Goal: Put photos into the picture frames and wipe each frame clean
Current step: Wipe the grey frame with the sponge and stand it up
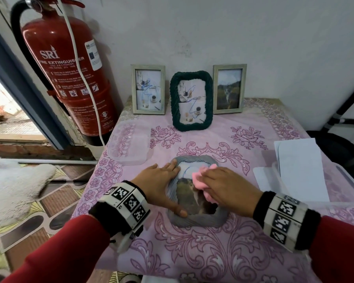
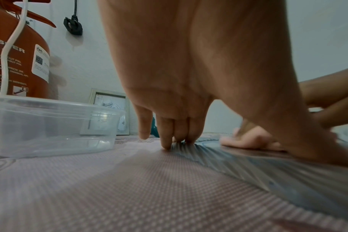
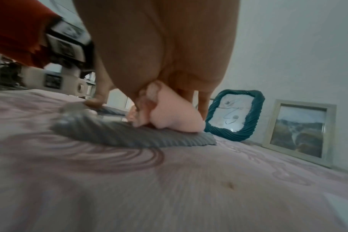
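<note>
Left hand (image 1: 158, 183) flat on the left edge of the grey frame (image 1: 196, 220), fingers straight and spread, thumb on the near-left corner, fingertips (image 2: 166, 145) on the far-left corner; it presses the frame down, not curled round it. Grey frame lies face up on the tabletop (image 1: 213, 258), mid-front, landscape photo (image 1: 189, 194) inside it. Right hand (image 1: 227, 187) on top of the frame's right half, fingers curled on a pink cloth (image 1: 200, 180) bunched under the palm; cloth touches the glass and the frame's right rim, see right wrist view (image 3: 177, 119)

Left to right across the scene:
- red fire extinguisher (image 1: 63, 64) against the wall, off the tabletop's left side, white cable (image 1: 78, 62) hanging across it
- clear plastic container (image 1: 129, 144) on the tabletop's left, just beyond the left hand, apart from the frame
- pale wooden frame (image 1: 148, 89) upright at the back left, leaning on the wall, photo with blue scribbles in it
- dark green frame (image 1: 191, 101) upright at back centre, slightly forward of the other two, similar scribbled photo
- second pale wooden frame (image 1: 229, 88) upright at back right, landscape photo
- white paper sheets (image 1: 300, 166) at the tabletop's right edge, well apart from the hands

Tabletop covered with a pink floral cloth. Both sleeves red, marker bands on both wrists (image 1: 127, 203)

Right wrist view is motion-blurred, finger detail on the cloth unclear there
</note>
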